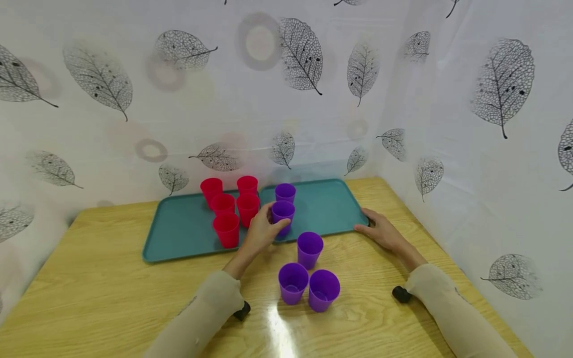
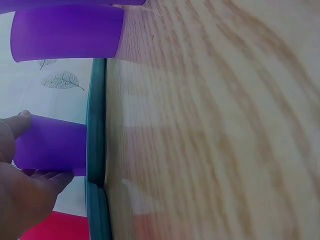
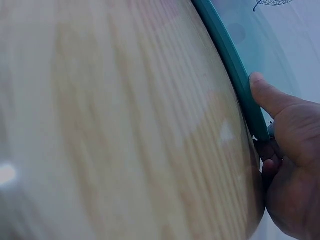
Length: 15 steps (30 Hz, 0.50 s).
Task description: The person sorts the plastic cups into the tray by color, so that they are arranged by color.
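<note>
My left hand (image 1: 261, 231) grips a purple cup (image 1: 282, 213) between thumb and fingers, close over the left part of the right teal tray (image 1: 329, 204). In the left wrist view the thumb and fingers lie on opposite sides of this cup (image 2: 52, 145), whose base is at the tray rim. Directly behind it stands another purple cup (image 1: 285, 191). My right hand (image 1: 379, 229) holds that tray's front right corner; its thumb presses the rim (image 3: 242, 87) in the right wrist view, with the other fingers curled at the corner, partly hidden.
Several red cups (image 1: 226, 231) stand upright on the left teal tray (image 1: 179, 226), which adjoins the right one. Three more purple cups (image 1: 310, 248) stand on the wooden table (image 1: 112, 283) in front of the trays. A leaf-patterned curtain (image 1: 224, 109) hangs behind and at the sides.
</note>
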### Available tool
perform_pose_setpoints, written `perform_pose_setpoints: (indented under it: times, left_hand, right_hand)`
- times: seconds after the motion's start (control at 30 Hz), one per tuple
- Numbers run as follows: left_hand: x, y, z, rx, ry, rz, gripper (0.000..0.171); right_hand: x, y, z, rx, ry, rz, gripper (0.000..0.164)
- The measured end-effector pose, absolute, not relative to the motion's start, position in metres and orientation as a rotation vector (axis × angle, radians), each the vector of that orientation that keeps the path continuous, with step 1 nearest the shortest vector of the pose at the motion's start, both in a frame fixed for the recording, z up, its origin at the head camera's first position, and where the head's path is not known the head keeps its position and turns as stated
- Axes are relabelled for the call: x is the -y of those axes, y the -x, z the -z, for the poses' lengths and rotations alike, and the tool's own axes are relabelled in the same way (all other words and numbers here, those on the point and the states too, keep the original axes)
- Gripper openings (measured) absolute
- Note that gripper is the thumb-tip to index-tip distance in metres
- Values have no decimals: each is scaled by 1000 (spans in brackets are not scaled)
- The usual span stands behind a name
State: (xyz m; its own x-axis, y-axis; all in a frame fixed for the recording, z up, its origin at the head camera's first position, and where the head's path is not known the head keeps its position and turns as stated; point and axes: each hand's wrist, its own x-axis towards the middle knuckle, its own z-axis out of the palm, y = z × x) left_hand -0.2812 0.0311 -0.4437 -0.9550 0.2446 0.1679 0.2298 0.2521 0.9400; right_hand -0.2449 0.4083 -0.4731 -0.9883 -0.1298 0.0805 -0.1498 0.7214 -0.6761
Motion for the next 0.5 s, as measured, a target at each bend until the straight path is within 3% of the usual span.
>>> perform_pose_setpoints:
  times: [0.5]
  left_hand:
    - [-28,281,446,-2533,-445,-1749,74]
  right_hand:
    - [-407,243,470,2898,-209,-1136,79]
